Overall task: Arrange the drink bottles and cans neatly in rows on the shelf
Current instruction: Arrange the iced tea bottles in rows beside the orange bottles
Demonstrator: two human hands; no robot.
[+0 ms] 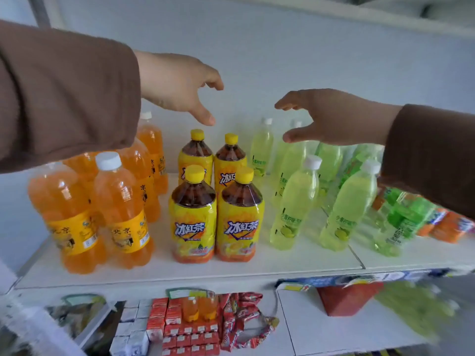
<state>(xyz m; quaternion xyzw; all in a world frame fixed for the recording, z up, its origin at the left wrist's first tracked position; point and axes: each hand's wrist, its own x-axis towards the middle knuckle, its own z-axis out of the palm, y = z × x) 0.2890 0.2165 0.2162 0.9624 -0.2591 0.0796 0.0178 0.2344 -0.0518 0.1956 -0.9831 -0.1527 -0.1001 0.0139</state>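
1. The four iced tea bottles (216, 199) stand upright, two by two, mid-shelf (308, 260), directly below and between my hands.
2. My left hand (177, 86) and right hand (331, 116) hover above the back pair, fingers spread, gripping nothing; I judge the left slightly nearer.
3. Orange soda bottles (102, 201) stand left, lime bottles (295, 196) right, in rows.
4. The lower shelf holds small red cartons (190, 332).

Tea bottles (192, 217) read 冰红茶; orange soda bottles (120, 209) read 北京 (rest blurred).
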